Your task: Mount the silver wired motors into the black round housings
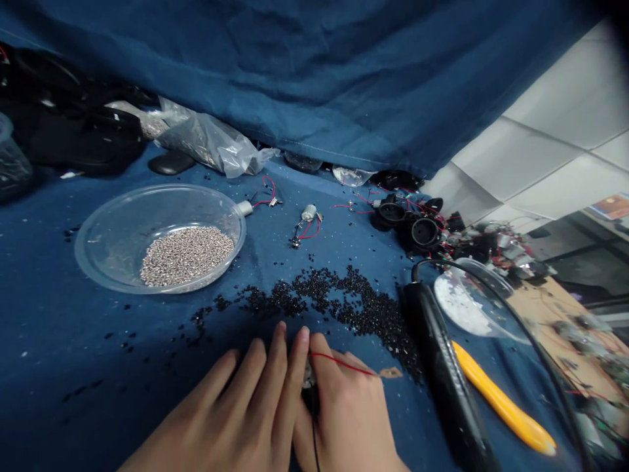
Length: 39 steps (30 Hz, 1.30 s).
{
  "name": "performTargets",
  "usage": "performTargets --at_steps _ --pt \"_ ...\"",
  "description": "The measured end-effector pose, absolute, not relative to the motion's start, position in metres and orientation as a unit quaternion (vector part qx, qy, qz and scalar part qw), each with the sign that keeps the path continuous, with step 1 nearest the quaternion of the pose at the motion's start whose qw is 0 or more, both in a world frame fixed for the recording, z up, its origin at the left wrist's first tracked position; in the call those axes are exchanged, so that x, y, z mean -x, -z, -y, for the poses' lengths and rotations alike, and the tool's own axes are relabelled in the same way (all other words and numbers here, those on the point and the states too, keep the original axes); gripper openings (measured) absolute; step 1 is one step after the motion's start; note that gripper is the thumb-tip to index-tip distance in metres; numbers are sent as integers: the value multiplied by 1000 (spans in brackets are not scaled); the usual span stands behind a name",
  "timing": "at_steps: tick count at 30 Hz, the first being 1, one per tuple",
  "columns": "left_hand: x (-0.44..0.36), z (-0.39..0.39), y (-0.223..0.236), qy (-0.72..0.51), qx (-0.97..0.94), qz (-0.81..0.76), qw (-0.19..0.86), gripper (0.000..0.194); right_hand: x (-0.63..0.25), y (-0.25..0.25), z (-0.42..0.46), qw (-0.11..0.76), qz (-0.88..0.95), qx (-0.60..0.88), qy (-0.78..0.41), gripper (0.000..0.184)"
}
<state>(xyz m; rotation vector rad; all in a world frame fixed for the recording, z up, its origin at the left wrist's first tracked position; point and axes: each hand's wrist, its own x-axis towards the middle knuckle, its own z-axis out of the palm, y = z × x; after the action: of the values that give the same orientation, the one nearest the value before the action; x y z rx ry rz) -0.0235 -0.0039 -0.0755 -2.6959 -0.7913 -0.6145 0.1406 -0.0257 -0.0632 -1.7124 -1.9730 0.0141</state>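
My left hand (230, 410) and my right hand (348, 410) meet at the near edge of the blue cloth, fingers pressed together around a small motor (308, 378) that shows between them. A red wire (339, 362) runs from it over my right hand to a small brown tab (391, 373). A black wire hangs down between my hands. Just beyond my fingertips lies a scatter of several small black parts (344, 305).
A clear bowl (98, 259) of small silver pieces stands at the left. Two loose motors (308, 213) with red wires lie farther back. A black tool (442, 373) and yellow tool (501, 403) lie at the right, beside a clear lid (466, 301) and black housings (407, 226).
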Motion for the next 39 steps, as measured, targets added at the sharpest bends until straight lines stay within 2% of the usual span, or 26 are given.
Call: performTargets --at_steps 5,11,16,21,29,36,39 --pt "26 6 74 208 929 274 134 56 -138 64 26 240 734 635 -6 16" --pt "23 5 73 222 926 275 130 51 -138 63 27 247 744 621 5 25" --pt "19 1 68 195 934 280 110 46 -138 63 26 233 738 633 -1 23" --pt "19 0 69 203 934 272 113 58 -137 65 28 246 735 632 -29 19" --pt "27 1 72 183 951 245 48 57 -142 65 29 234 730 634 -101 15" --pt "32 4 66 151 966 209 16 66 -145 66 29 231 736 629 -96 14" --pt "32 1 69 118 966 222 -65 59 -145 66 29 232 740 626 -83 16"
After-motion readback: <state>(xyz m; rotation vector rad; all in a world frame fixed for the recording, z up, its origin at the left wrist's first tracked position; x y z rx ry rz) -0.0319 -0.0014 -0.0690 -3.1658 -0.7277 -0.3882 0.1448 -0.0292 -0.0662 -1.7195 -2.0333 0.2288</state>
